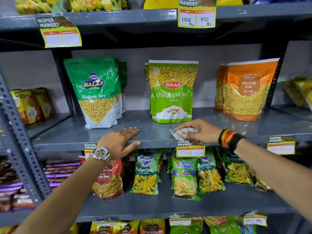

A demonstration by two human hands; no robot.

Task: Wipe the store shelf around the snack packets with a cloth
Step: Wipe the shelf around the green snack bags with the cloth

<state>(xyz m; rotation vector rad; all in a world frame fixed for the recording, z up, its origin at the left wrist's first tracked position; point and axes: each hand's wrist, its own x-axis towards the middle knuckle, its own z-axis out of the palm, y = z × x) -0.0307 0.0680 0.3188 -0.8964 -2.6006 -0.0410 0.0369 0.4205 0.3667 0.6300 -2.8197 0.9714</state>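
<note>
A grey metal shelf (pixel 67 134) runs across the middle of the view. Three groups of snack packets stand on it: green Balaji Ratlami Sev (pixel 94 92) at the left, green Bikaji chatpata sev (pixel 171 92) in the middle, orange Bikaji Moong Dal (pixel 246 90) at the right. My right hand (pixel 200 130) presses a small crumpled grey-white cloth (pixel 181 132) onto the shelf just in front of the chatpata sev packet. My left hand (pixel 120 141) lies flat on the shelf's front edge, fingers apart, holding nothing, in front of the gap between the Balaji and chatpata packets.
Price tags (pixel 190 148) hang from the shelf's front lip. Below, a lower shelf holds Kurkure Puffcorn (pixel 146 176) and Uncle Chipps packets (pixel 184 178). An upper shelf (pixel 135 16) hangs overhead. A perforated upright (pixel 20 137) stands at the left, with boxes (pixel 32 105) behind it.
</note>
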